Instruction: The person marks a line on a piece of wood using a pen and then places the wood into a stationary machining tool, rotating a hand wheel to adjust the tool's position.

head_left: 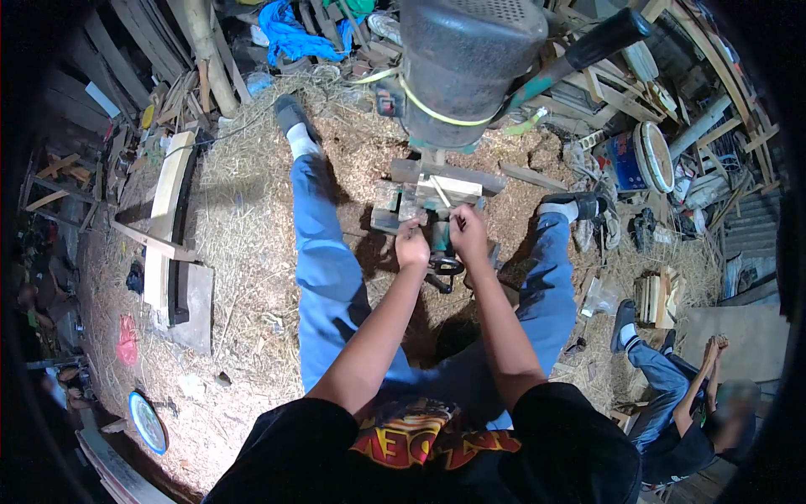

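My left hand point(411, 245) is closed at the near edge of a metal vise point(388, 220), and what its fingers grip is hard to make out. My right hand point(468, 233) is curled beside it, closed on the near end of a thin pale stick point(441, 191). The stick slants up and left over a light wooden block point(458, 186) lying across the vise. Just beyond stands a grey-green drilling machine point(466, 76), its spindle over the wood. A black handwheel point(445, 266) sits below my hands.
The machine's lever point(579, 63) reaches out to the right. Wood shavings and straw cover the floor. A plank bench point(164, 227) stands at left; a round-topped drum point(651, 160) and stacked wood pieces point(659, 298) are at right. Another person point(684, 403) sits at lower right.
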`<control>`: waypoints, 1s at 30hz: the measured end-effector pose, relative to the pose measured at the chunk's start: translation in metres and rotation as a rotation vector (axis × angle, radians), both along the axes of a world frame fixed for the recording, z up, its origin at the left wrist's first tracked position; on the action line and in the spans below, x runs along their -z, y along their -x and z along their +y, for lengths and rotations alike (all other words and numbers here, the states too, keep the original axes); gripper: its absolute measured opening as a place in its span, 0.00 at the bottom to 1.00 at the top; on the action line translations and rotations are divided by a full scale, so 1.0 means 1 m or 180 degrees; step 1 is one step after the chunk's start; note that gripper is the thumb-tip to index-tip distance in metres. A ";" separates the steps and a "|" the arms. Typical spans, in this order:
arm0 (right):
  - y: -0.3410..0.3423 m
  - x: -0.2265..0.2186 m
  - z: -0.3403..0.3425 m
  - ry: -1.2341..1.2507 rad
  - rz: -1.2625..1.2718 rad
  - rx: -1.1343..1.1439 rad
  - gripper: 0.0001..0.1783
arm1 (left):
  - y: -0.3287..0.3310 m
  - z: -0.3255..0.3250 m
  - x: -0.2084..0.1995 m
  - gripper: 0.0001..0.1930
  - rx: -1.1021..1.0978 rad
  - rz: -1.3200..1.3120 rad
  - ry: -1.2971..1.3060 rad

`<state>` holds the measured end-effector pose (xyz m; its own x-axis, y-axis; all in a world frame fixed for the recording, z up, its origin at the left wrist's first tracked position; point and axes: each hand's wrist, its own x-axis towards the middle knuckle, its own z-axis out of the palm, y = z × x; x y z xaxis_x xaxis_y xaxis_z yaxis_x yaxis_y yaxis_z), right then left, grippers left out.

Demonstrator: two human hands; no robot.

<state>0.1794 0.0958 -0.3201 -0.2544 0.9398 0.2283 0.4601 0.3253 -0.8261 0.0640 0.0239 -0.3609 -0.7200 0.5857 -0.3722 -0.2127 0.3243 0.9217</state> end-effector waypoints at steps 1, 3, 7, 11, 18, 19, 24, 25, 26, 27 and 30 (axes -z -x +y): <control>-0.003 -0.003 -0.003 -0.0078 0.0089 0.0001 0.08 | 0.002 0.000 0.003 0.11 0.0042 0.0029 -0.0093; -0.026 0.004 -0.007 0.0103 0.0174 0.0516 0.08 | 0.000 0.001 0.005 0.10 0.0080 0.0046 -0.0159; -0.070 0.007 -0.019 0.0104 -0.0214 0.1351 0.08 | 0.005 0.000 0.017 0.10 0.0007 0.0002 -0.0208; -0.098 0.022 -0.019 0.0004 -0.0343 0.1626 0.09 | -0.004 0.004 0.008 0.09 0.0017 0.0061 -0.0103; -0.020 -0.001 0.002 -0.0602 0.0006 0.0418 0.09 | 0.003 0.004 -0.001 0.11 0.0012 0.0237 0.0242; -0.013 -0.002 0.009 -0.0678 -0.0104 0.0247 0.09 | 0.003 0.005 -0.005 0.12 -0.0004 0.0292 0.0264; -0.015 0.005 0.022 -0.0335 -0.0335 0.0420 0.09 | 0.001 0.001 -0.018 0.13 0.0037 0.0268 0.0344; -0.028 0.003 0.023 -0.0525 -0.0369 0.0606 0.08 | 0.002 0.001 -0.016 0.13 0.0057 0.0293 0.0318; -0.035 -0.001 0.026 -0.0727 -0.0364 0.0754 0.08 | 0.009 0.002 -0.006 0.12 -0.0119 0.0427 0.0232; -0.066 0.007 0.032 -0.0313 -0.0593 0.1283 0.09 | 0.003 0.003 -0.008 0.12 -0.0096 0.0421 0.0189; -0.125 0.014 0.033 0.0407 -0.0793 0.2070 0.10 | -0.005 0.001 -0.014 0.11 -0.0072 0.0314 0.0040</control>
